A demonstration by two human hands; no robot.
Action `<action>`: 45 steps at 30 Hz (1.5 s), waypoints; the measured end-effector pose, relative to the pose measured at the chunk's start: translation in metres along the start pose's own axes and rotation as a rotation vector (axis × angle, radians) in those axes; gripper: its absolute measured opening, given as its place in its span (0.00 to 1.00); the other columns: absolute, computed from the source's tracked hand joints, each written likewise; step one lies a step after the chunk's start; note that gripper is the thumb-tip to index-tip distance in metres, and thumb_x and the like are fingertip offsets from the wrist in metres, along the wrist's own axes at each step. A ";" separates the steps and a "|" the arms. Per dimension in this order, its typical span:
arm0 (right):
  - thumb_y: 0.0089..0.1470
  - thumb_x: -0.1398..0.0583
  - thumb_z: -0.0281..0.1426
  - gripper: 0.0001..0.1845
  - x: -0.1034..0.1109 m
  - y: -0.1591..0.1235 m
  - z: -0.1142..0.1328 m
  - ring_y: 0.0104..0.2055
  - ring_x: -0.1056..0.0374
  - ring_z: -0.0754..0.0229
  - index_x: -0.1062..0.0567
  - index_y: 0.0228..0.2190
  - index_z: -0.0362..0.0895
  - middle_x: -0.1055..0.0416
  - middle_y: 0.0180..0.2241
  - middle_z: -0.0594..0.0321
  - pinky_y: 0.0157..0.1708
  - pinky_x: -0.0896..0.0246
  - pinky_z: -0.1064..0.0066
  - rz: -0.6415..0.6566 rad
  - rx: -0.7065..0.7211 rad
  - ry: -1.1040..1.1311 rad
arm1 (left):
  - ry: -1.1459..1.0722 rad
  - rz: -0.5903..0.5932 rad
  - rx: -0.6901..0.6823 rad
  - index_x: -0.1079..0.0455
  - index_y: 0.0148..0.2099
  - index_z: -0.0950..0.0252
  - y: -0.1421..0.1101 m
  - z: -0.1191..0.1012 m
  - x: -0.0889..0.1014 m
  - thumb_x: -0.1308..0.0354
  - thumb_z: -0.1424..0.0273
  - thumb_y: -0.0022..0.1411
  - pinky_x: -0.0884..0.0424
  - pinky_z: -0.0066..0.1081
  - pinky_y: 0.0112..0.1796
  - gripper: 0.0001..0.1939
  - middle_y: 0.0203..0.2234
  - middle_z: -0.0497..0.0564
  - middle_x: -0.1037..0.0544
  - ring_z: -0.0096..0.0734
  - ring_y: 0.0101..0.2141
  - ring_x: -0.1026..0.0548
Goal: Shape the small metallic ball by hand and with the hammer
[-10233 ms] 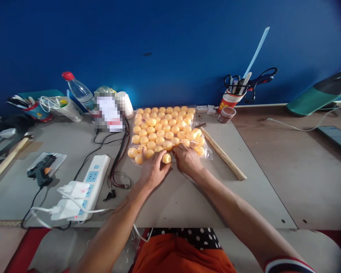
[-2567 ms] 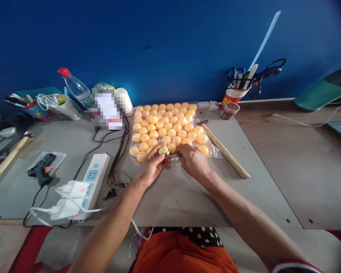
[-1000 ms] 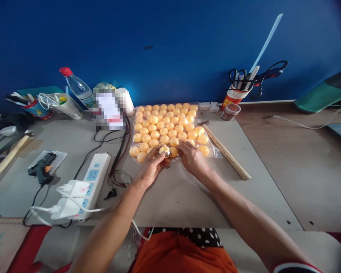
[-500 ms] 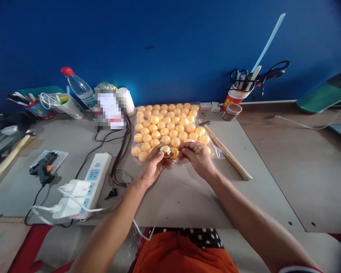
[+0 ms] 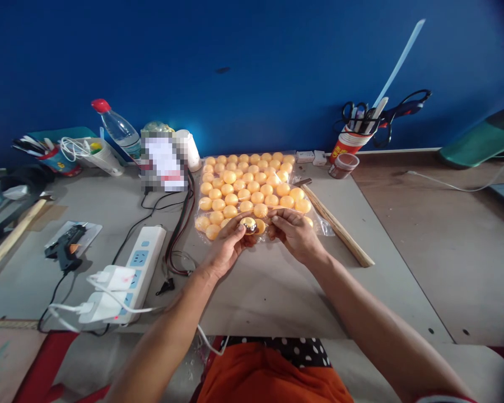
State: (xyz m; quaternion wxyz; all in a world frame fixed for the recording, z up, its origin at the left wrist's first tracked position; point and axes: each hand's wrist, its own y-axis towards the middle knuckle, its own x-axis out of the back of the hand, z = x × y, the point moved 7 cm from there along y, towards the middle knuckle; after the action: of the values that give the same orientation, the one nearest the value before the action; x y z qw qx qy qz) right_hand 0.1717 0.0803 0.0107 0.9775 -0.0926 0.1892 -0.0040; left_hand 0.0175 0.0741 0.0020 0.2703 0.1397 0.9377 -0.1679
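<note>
A small shiny ball (image 5: 248,225), gold on top and dark, mirror-like below, sits between the thumb and fingers of my left hand (image 5: 229,246). Just to its right, my right hand (image 5: 296,236) is closed in a pinch, thumb against forefinger. Whatever lies between those fingertips is too small to make out. Both hands are over the near edge of a clear plastic bag (image 5: 325,226) on the table. Rows of orange balls (image 5: 244,194) fill the bag, and my fingers cover some in the front row.
A wooden-handled hammer (image 5: 340,226) lies right of the bag. Leftward are a white power strip (image 5: 145,260) with chargers, black cables (image 5: 178,229) and a glue gun (image 5: 67,249). Along the blue wall stand a bottle (image 5: 120,129), a white container (image 5: 188,150) and a tool cup (image 5: 348,143).
Both hands and the shiny ball have shifted slightly to the right. The view itself has moved a little; the left hand's hold on the ball stays the same.
</note>
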 end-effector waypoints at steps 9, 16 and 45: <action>0.42 0.28 0.44 0.21 -0.015 -0.007 0.005 0.17 0.43 0.70 0.31 0.24 0.45 0.37 0.16 0.73 0.20 0.52 0.74 0.171 -0.058 0.095 | 0.092 0.011 -0.006 0.27 0.53 0.63 -0.001 0.002 -0.002 0.28 0.59 0.52 0.31 0.29 0.33 0.28 0.33 0.49 0.22 0.26 0.29 0.25; 0.42 0.28 0.40 0.16 -0.018 -0.010 0.005 0.20 0.41 0.68 0.26 0.28 0.44 0.34 0.18 0.70 0.23 0.50 0.72 0.218 -0.070 -0.006 | 0.123 0.004 0.000 0.28 0.53 0.63 -0.002 0.003 -0.002 0.27 0.58 0.50 0.30 0.30 0.34 0.30 0.33 0.48 0.22 0.26 0.29 0.24; 0.46 0.39 0.28 0.04 -0.027 -0.011 0.006 0.28 0.38 0.64 0.28 0.21 0.44 0.33 0.24 0.66 0.30 0.42 0.69 0.245 0.108 -0.299 | 0.181 -0.014 -0.041 0.32 0.48 0.65 0.000 0.004 -0.004 0.26 0.62 0.47 0.32 0.31 0.33 0.29 0.28 0.47 0.22 0.28 0.27 0.24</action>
State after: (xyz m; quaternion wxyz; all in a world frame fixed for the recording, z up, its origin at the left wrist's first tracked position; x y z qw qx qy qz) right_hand 0.1492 0.0716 0.0278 0.9915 -0.0158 0.0511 0.1188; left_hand 0.0228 0.0720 0.0006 0.1860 0.1419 0.9625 -0.1372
